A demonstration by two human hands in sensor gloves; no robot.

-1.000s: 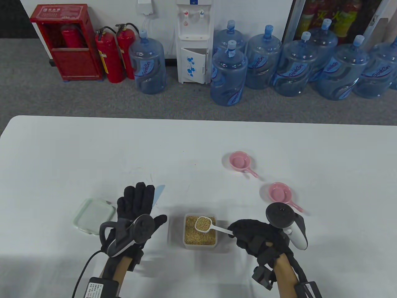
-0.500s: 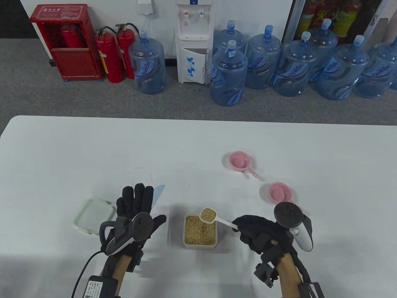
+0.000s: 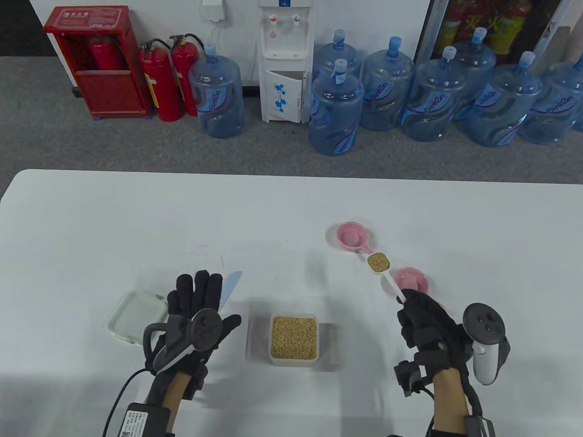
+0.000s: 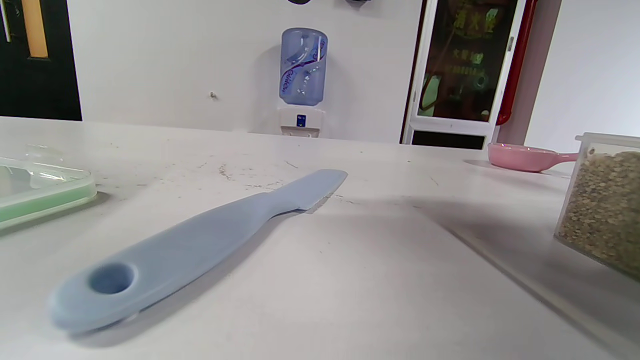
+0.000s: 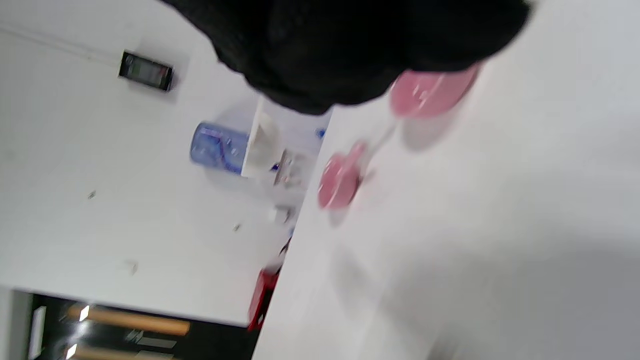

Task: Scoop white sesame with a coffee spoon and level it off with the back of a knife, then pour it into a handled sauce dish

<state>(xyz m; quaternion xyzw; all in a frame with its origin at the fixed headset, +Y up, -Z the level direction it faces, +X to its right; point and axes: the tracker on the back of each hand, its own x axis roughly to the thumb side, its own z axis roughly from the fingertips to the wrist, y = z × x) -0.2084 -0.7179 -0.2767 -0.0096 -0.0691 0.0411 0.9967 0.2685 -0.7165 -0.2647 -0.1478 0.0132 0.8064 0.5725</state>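
Right hand pinches the coffee spoon, sesame-filled, held between the 2 pink dishes right of the sesame box, w/ knife untouched under flat left hand, so pouring step looks next, needs a tip over the far dish.

— What has moved?
— The right hand has carried the coffee spoon, full of sesame, from above the sesame box to between the two pink sauce dishes.
— And the left hand?
— It has slid slightly nearer.
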